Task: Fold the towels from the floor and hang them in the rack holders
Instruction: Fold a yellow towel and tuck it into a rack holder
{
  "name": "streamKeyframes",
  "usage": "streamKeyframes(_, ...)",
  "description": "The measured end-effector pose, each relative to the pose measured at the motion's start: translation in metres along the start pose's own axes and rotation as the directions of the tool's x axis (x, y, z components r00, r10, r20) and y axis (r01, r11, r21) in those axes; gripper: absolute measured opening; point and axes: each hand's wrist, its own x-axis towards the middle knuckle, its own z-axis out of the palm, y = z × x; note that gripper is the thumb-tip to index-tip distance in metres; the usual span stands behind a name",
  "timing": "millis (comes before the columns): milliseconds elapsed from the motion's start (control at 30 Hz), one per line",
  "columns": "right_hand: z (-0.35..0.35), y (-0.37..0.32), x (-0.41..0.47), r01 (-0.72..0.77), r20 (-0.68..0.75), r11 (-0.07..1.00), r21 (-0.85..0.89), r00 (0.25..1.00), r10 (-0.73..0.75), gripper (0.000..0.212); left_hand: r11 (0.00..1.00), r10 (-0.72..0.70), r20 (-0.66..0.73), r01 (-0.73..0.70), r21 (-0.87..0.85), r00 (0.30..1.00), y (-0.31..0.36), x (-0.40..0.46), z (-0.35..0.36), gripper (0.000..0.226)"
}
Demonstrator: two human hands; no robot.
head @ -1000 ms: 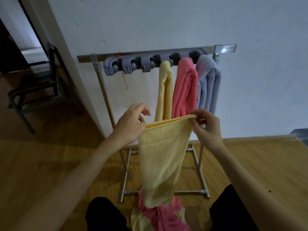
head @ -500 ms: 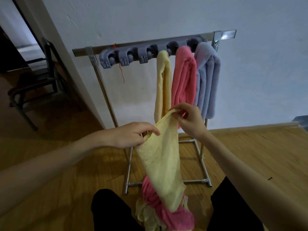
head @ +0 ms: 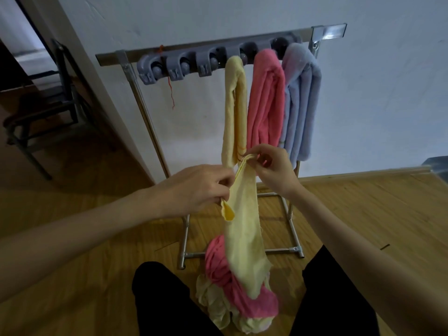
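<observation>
At far left a dark chair (head: 41,112) stands on the wooden floor (head: 72,275) beyond a white wall corner. The metal rack (head: 145,112) stands against the wall; its grey holder strip (head: 181,66) shows three free holders on the left, with a red thread (head: 171,93) dangling below them. Further right hang a folded yellow towel (head: 235,110), a pink towel (head: 266,98) and a blue towel (head: 301,100), side by side and touching. In front of the rack, the left hand (head: 198,190) pinches one edge of a yellow cloth (head: 244,229), and the right hand (head: 274,170) pinches its top corner just in front of the hanging towels, hiding their lower ends. The cloth trails down onto a pile of towels (head: 242,301), pink and pale yellow, lying on the floor between the person's dark-clad knees (head: 160,299).
</observation>
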Motion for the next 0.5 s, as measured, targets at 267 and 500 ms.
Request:
streamKeyframes(267,-0.003,0.007,-0.003,-0.028,-0.004,1.000,0.002,1.000,0.028,0.016,0.997,0.073,0.007,-0.074,0.031,0.997,-0.009,0.007,0.010,0.003)
streamKeyframes(500,-0.004,0.000,-0.006,-0.037,0.041,0.996,0.086,0.999,0.034,0.013,0.988,-0.157,-0.190,0.153,-0.036,0.969,-0.016,0.013,0.016,0.013)
